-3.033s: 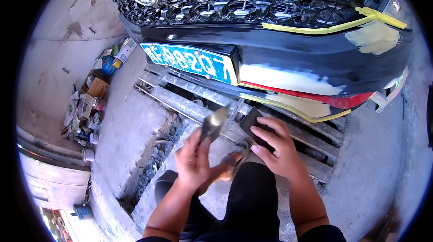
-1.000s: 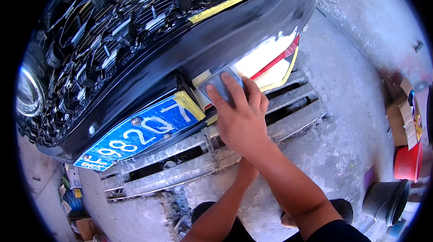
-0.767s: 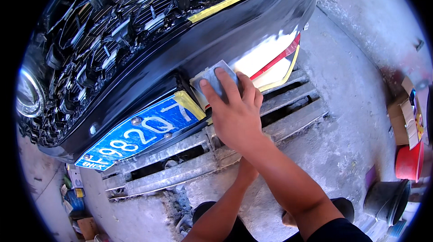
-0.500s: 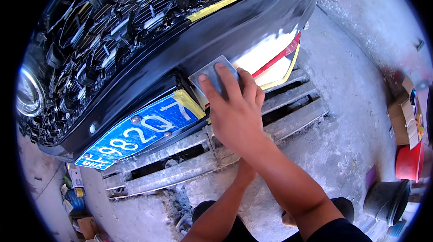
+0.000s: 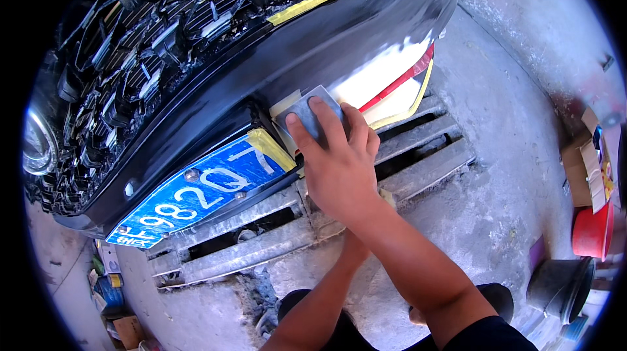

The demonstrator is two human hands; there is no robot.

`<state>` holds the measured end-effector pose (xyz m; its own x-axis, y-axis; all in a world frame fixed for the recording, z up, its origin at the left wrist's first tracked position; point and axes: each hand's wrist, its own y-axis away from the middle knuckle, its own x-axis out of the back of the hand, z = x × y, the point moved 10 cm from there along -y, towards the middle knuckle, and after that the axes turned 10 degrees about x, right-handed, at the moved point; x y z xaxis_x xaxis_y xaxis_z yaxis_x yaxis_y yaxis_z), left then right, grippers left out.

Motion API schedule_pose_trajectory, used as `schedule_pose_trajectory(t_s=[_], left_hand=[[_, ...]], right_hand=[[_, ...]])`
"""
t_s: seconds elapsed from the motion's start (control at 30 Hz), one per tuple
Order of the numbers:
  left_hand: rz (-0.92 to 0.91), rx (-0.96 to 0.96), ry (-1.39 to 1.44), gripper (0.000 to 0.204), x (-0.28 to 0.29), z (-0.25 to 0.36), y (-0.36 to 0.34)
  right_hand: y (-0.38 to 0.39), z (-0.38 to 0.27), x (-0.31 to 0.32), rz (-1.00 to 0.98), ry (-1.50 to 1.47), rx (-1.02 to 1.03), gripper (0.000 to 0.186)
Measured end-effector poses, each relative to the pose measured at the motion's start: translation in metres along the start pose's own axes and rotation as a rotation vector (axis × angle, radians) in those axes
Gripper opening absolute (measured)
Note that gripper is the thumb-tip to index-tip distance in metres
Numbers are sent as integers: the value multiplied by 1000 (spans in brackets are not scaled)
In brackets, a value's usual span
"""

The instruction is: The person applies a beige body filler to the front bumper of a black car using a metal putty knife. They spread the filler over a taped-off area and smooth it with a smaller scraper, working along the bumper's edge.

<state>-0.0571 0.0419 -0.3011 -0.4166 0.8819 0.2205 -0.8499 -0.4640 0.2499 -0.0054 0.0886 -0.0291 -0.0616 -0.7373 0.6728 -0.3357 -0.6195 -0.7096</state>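
Note:
My right hand (image 5: 339, 171) presses a flat grey sanding block (image 5: 305, 110) against a car's dark front bumper (image 5: 261, 66). Its fingers spread over the top of the block and round its right edge. A pale patch shows at the block's upper left edge. Right of the hand the bumper has a white area (image 5: 385, 70) with a red strip (image 5: 395, 86) along it. My left forearm (image 5: 320, 305) passes beneath the right one, and the left hand is hidden behind it. Close by on the left is a blue number plate (image 5: 202, 191) with yellow masking tape (image 5: 273, 148) on its end.
A grey wooden pallet (image 5: 261, 243) lies on the concrete floor under the bumper. Broken grille parts (image 5: 166, 44) fill the upper left. On the right stand an open cardboard box (image 5: 578, 171), a red tub (image 5: 593, 233) and a black bucket (image 5: 555, 289).
The sanding block has shifted slightly down the bumper, and a pale patch now shows beside its upper left edge. The view has moved a little.

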Motion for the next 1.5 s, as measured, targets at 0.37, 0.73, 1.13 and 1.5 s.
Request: schedule_pose_trajectory(t_s=[0.37,0.73,1.13,1.5], left_hand=[[-143,-33,-354,58,-20,-17,-7],[-93,-62,-5,59,-9,-1,-9],[-65,-123,170,56,-8,12,-15],[-61,-118,104,54,-6,24,-11]], right_hand=[[-13,-1,12,81,-23,5,61],[-14,-3,12,40,-46,-3,61],[7,-5,-1,-59,-2,2,54],[26,-3,-11,-105,-6,-21,58]])
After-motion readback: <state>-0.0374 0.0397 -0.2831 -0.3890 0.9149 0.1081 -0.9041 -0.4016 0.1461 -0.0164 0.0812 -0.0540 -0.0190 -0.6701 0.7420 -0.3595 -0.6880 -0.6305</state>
